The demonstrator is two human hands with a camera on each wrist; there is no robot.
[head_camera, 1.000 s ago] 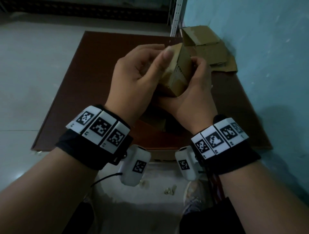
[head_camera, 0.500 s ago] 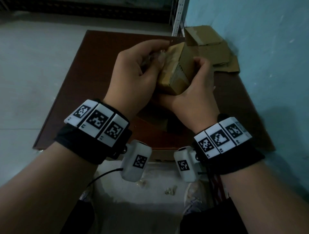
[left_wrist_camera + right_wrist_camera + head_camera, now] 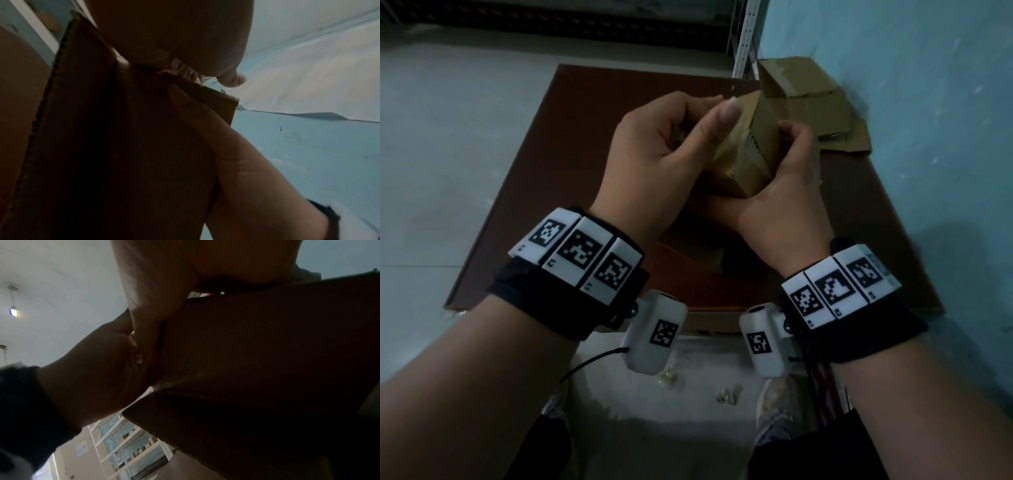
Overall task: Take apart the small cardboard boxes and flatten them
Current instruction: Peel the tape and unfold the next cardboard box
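Above the tabletop, between both hands: one small box, still assembled, held off the surface. Our right hand cups it from below and the far side, fingers curled round it. Our left hand pinches crumpled clear tape at the box's upper edge, thumb pressed on the taped face. Advice, by our judgement: brace firmly with the right, peel along the seam and low to the card, so the tape lifts whole without tearing the flap. Surface: brown board, low, with flattened boxes piled at its far right corner. Room: pale floor, blue wall at right, white shelf upright behind; dim light.
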